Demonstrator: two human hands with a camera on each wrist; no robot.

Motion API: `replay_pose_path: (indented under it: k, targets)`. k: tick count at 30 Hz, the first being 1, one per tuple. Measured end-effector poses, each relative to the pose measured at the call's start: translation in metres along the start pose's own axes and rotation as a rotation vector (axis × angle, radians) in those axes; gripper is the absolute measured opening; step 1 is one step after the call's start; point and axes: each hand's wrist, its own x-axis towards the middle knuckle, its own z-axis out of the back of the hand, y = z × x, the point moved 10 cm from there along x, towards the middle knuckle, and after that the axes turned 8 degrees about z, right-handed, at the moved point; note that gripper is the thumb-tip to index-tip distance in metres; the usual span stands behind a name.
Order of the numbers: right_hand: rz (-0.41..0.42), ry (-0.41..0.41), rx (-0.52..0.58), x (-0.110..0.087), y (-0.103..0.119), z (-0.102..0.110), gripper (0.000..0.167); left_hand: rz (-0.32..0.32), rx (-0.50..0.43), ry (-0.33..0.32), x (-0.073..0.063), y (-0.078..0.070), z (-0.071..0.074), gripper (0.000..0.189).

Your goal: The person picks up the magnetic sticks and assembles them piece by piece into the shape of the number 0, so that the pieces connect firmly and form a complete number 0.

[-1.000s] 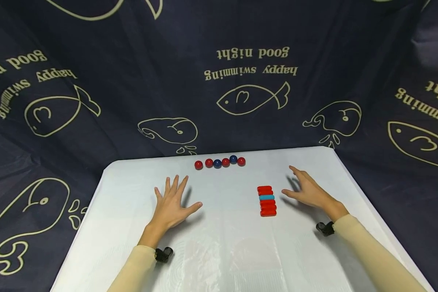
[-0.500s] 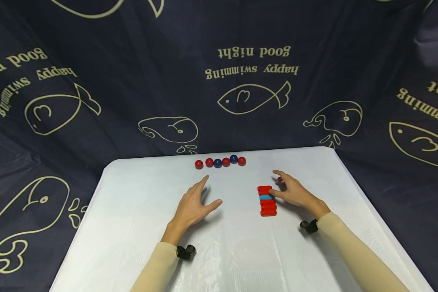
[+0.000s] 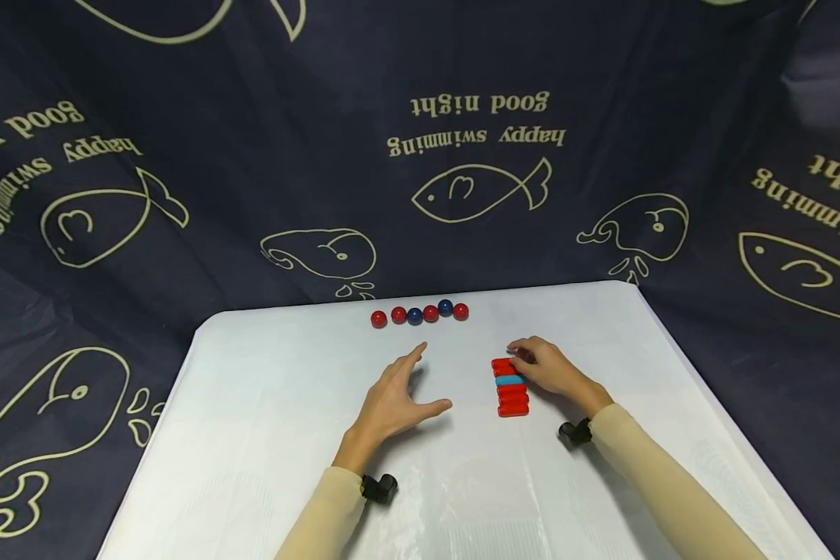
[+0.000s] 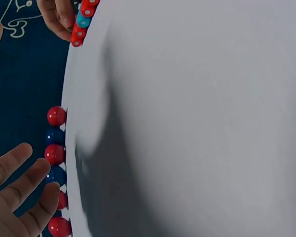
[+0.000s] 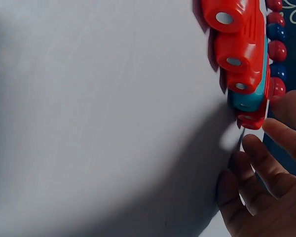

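Note:
Short plastic rods lie side by side in a row right of the table's middle: a light blue rod (image 3: 509, 380) among several red rods (image 3: 512, 400). Round pale spots mark their ends in the right wrist view. My right hand (image 3: 549, 367) is at the far end of this row, thumb over the right ends of the far red rods, index finger bent beyond them. In the right wrist view its fingertips (image 5: 254, 143) are loosely curved close to a red rod's end. My left hand (image 3: 392, 400) hovers left of the row, thumb and fingers spread, holding nothing.
Several glossy balls, red balls (image 3: 379, 319) and dark blue balls (image 3: 445, 308), stand in a line near the far edge of the white table (image 3: 252, 404). Behind it hangs a dark blue cloth (image 3: 476, 249) printed with fish and whales. Each wrist wears a small black camera (image 3: 379, 488).
My right hand has moved left to the far end of the rod row, and its fingers have bent more. My left hand has moved right, towards the row. Rods and balls stay in place.

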Motion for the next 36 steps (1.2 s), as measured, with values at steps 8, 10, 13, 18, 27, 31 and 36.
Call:
replay_pose_path:
  k: [8, 10, 13, 18, 27, 31, 36]
  targets:
    - [0.006, 0.011, -0.036, 0.004, 0.001, -0.004, 0.020, -0.009, -0.004, 0.008, 0.003, -0.004, -0.007, 0.101]
    - [0.002, 0.019, -0.031, 0.003, 0.001, -0.003, 0.020, -0.005, -0.007, 0.016, 0.004, -0.005, -0.010, 0.100]
    - [-0.012, 0.030, -0.021, 0.002, 0.001, -0.003, 0.020, -0.005, -0.022, 0.036, 0.006, -0.008, -0.014, 0.098]
    - [-0.039, 0.043, -0.006, 0.001, -0.003, -0.004, 0.021, -0.004, -0.050, 0.070, 0.009, -0.013, -0.023, 0.092]
    - [-0.047, 0.003, 0.024, 0.003, 0.004, -0.004, 0.022, -0.023, -0.077, 0.085, 0.017, -0.021, -0.034, 0.079]
    - [-0.039, -0.015, 0.050, 0.007, 0.023, -0.008, 0.022, -0.023, -0.100, 0.077, 0.019, -0.022, -0.034, 0.072]
    - [0.077, -0.036, 0.068, 0.012, 0.058, -0.018, 0.021, -0.074, -0.137, 0.013, 0.021, -0.028, -0.028, 0.059]
